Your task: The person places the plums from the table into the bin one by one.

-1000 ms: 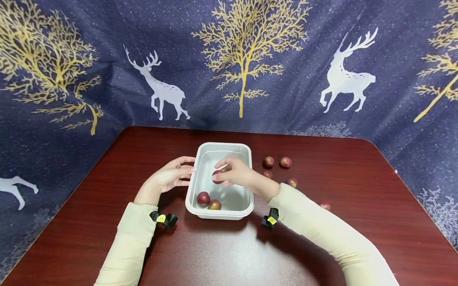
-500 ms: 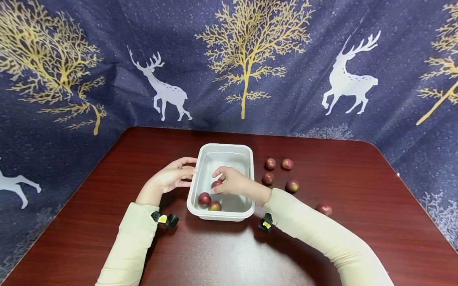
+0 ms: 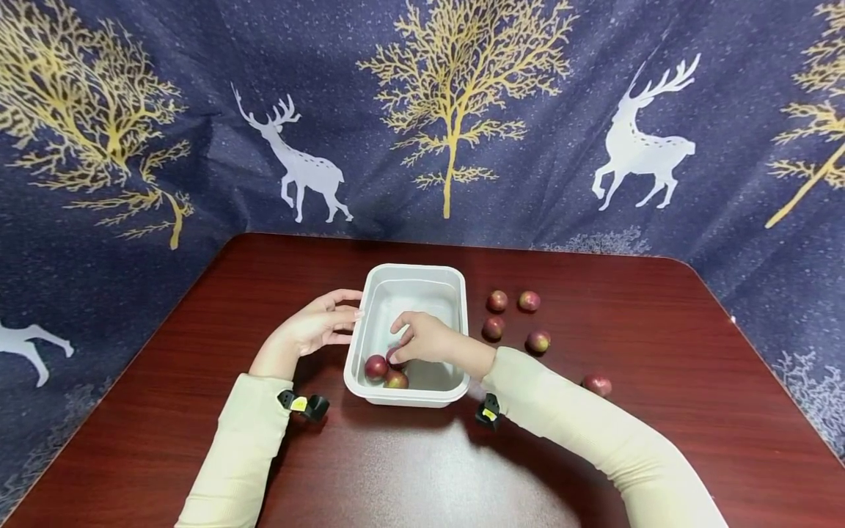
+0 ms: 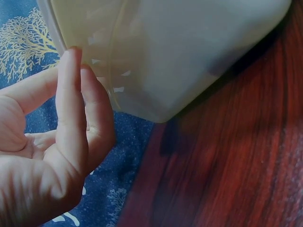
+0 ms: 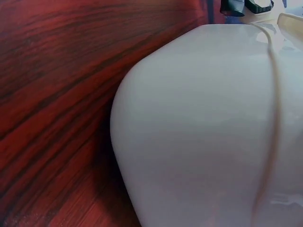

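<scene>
A light grey plastic tub point(image 3: 404, 398) stands on the table, with a dark red plum point(image 3: 375, 367) and a red-and-yellowish plum point(image 3: 397, 379) in its near left corner. My right hand point(image 3: 428, 338) reaches inside and pinches another plum point(image 3: 393, 353), low beside those two and partly hidden by the thumb. On the left, my left hand point(image 3: 323, 321) touches the tub's rim with its fingertips. The left wrist view shows its nearly straight fingers point(image 4: 71, 109) against the tub's outer wall point(image 4: 165, 56). Only the tub's outside point(image 5: 189, 127) fills the right wrist view; the right hand is hidden there.
Right of the tub, several loose plums lie on the dark red wooden table point(image 3: 422, 469), among them one near the tub point(image 3: 493, 327) and one close to the right sleeve point(image 3: 597, 385). A blue cloth point(image 3: 396, 147) with deer and trees hangs behind the table.
My right hand has moved down and toward the tub's near side, bringing its plum next to the two in the corner. The left hand stays at the rim.
</scene>
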`<state>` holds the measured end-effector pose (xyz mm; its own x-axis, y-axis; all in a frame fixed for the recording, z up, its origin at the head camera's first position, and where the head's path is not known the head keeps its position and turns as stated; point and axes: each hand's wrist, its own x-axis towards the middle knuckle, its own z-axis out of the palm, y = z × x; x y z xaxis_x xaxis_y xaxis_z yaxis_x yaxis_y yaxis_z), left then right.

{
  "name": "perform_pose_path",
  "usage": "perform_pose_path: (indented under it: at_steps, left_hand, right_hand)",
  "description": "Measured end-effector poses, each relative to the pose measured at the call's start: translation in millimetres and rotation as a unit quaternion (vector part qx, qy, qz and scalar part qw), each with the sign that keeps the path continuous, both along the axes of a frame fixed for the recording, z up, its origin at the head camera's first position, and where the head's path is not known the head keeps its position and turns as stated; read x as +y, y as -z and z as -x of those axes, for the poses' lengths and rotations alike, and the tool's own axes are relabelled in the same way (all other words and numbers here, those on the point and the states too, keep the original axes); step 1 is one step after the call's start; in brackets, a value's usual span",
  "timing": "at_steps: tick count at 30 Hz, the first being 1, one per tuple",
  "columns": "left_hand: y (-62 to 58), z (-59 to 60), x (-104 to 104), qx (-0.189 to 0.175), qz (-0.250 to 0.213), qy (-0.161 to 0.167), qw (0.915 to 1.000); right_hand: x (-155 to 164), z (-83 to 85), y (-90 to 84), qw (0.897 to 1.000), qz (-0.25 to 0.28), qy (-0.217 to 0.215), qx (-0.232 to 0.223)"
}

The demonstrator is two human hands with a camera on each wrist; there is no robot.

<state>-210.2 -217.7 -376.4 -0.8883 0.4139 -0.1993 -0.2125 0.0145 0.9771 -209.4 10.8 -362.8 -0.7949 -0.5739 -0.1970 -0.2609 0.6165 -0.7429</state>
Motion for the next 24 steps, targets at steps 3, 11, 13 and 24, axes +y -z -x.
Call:
perform_pose_path:
  at_steps: [3, 11, 13, 24]
  left_hand:
    - [0.4, 0.4, -0.1, 0.002, 0.001, 0.001, 1.0]
    - [0.1, 0.0, -0.7, 0.002, 0.003, 0.0, 1.0]
    - [0.0, -0.3, -0.7, 0.001, 0.003, 0.001, 1.0]
    - [1.1, 0.9, -1.0, -0.003, 0.01, -0.007, 0.9999]
  right_hand:
    - [-0.3, 0.2, -0.2, 1.0, -0.004, 0.001, -0.003]
    - [-0.5, -0.7, -1.7, 1.0, -0.007, 0.004, 0.001]
    - [-0.4, -0.8, -2.4, 1.0, -0.006, 0.003, 0.003]
    - [1.0, -0.9, -12.7, 1.0, -0.003, 0.002, 0.016]
